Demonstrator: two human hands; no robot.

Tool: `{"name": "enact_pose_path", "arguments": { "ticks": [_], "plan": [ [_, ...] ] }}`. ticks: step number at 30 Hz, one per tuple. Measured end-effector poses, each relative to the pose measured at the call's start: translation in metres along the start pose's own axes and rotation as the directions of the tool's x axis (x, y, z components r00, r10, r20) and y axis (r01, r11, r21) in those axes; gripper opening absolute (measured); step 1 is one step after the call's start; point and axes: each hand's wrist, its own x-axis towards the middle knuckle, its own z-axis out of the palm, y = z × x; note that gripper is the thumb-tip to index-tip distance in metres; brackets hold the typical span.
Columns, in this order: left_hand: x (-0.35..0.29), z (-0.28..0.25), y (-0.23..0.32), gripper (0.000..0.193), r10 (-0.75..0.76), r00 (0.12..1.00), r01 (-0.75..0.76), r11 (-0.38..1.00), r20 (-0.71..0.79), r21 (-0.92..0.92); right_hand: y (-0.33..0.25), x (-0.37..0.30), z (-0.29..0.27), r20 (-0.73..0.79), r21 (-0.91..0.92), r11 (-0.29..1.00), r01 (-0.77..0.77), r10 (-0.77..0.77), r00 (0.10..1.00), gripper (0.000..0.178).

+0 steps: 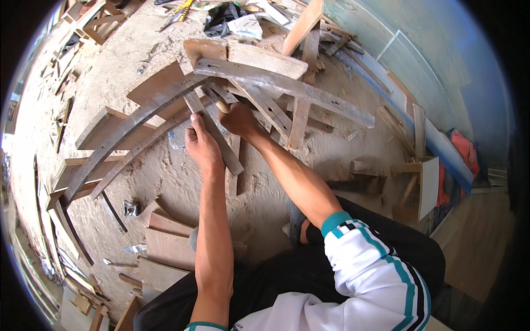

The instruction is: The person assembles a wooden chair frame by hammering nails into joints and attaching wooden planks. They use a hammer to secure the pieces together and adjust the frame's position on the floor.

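My left hand (202, 144) is closed round a narrow wooden strip (223, 148) that slants up to a stepped wooden frame. Curved side rails (118, 134) and short boards as treads (113, 128) make up the left part of this frame. From its top a straight grey beam (287, 88) runs off to the right, above slanting legs. Beside the strip, my right hand (238, 118) grips what looks like a hammer by its pale wooden handle (221, 105). Its head is blurred and partly hidden among the wood near the joint.
Loose plywood pieces (165, 243) lie by my left knee. A small wooden stand with a white panel (428, 187) is at the right, near red cloth (464, 151). Glass panes (425, 71) lean at the far right. Offcuts and a black plastic bag (221, 17) litter the dusty floor.
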Motion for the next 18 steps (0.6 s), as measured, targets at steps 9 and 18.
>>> {"name": "enact_pose_path", "arguments": {
  "ticks": [9, 18],
  "plan": [
    [-0.001, 0.003, 0.005, 0.040, -0.014, 1.000, 0.015, 1.000, 0.022, -0.016, -0.007, -0.001, -0.007, 0.065, 0.076, 0.996, -0.054, 0.049, 0.997, 0.034],
    [-0.001, 0.002, 0.009, 0.043, -0.016, 1.000, 0.016, 1.000, -0.002, 0.013, -0.005, -0.003, -0.007, 0.140, 0.005, 1.000, -0.025, 0.025, 0.990, 0.032]
  ]
}}
